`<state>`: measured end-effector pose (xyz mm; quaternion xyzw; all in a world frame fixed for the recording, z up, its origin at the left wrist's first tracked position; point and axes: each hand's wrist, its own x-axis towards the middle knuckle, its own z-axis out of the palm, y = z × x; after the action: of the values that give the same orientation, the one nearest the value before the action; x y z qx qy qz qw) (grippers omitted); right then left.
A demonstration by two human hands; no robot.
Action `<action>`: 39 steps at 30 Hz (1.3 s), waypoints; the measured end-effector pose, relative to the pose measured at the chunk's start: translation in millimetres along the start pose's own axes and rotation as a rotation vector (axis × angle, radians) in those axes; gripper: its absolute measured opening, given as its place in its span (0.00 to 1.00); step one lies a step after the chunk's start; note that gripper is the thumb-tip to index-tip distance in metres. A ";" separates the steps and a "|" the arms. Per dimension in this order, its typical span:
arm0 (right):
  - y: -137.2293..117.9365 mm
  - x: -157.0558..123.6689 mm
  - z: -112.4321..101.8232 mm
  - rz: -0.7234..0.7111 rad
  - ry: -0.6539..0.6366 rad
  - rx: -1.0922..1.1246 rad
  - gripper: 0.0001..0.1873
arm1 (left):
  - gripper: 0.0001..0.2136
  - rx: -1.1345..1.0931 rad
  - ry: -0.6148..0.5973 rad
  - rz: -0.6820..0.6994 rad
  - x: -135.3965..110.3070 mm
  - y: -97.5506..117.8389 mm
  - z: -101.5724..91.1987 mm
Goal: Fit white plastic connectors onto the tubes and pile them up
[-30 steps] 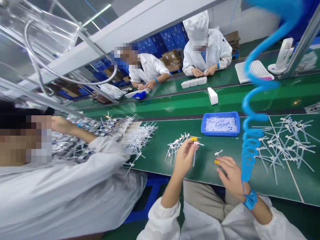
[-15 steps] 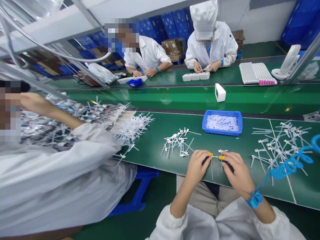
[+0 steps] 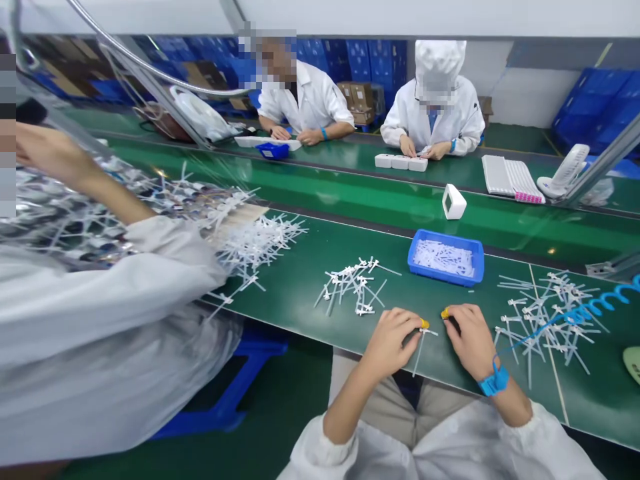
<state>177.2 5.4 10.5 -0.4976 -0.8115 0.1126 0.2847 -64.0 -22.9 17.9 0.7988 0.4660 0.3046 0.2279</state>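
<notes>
My left hand (image 3: 393, 341), a yellow finger cot on one finger, pinches a thin white strip piece (image 3: 419, 355) near the bench's front edge. A long pale strip hangs down from its small white head, with a short arm sticking out to the right. My right hand (image 3: 471, 341) is a little apart on the right, also with a yellow finger cot and a blue wrist band (image 3: 494, 381). Its fingers are curled together at the tips; anything between them is hidden. Beyond both hands, a blue tray (image 3: 411, 261) holds many small white strips.
Loose strip pieces lie in a left pile (image 3: 353, 283) and a right pile (image 3: 547, 313). A blue coiled cord (image 3: 595, 307) crosses the right pile. A co-worker's sleeve (image 3: 165, 260) and a large heap of strips (image 3: 260, 243) are at left. A white box-shaped object (image 3: 454, 202) stands beyond the tray.
My hands have drawn apart; the strip that hung at my right fingers is no longer visible there. My left hand still pinches a strip piece. The camera view has tilted.
</notes>
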 end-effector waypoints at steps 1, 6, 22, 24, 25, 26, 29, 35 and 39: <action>3.2 -0.2 -1.8 0.010 0.011 -0.022 0.08 | 0.08 0.008 -0.012 0.005 0.1 -1.0 -0.1; 12.8 3.2 -21.7 0.027 0.097 -0.073 0.08 | 0.05 0.041 -0.035 0.020 0.9 -3.3 5.4; 49.3 201.0 -23.2 -0.097 -0.392 -0.427 0.13 | 0.02 0.039 0.003 0.061 -0.7 19.3 37.3; 49.8 202.9 -20.5 -0.078 -0.404 -0.468 0.11 | 0.02 0.049 0.008 0.061 -0.2 19.5 38.3; 50.4 203.1 -20.1 -0.072 -0.408 -0.481 0.10 | 0.02 0.051 0.011 0.058 0.2 19.8 38.9; 51.2 203.2 -20.2 -0.070 -0.411 -0.490 0.09 | 0.02 0.051 0.013 0.054 0.6 20.1 39.3; 53.8 202.8 -21.2 -0.074 -0.415 -0.496 0.09 | 0.03 0.047 0.019 0.050 1.8 20.3 39.8; 56.4 201.3 -27.2 -0.079 -0.395 -0.461 0.08 | 0.02 0.037 0.021 0.056 2.5 19.4 38.7; 60.8 201.5 -40.3 -0.049 -0.377 -0.435 0.08 | 0.02 0.017 0.026 0.056 3.0 20.0 38.1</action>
<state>176.6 206.2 85.4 -0.4977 -0.8670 0.0193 0.0180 -24.1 -32.5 4.6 0.8094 0.4490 0.3174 0.2061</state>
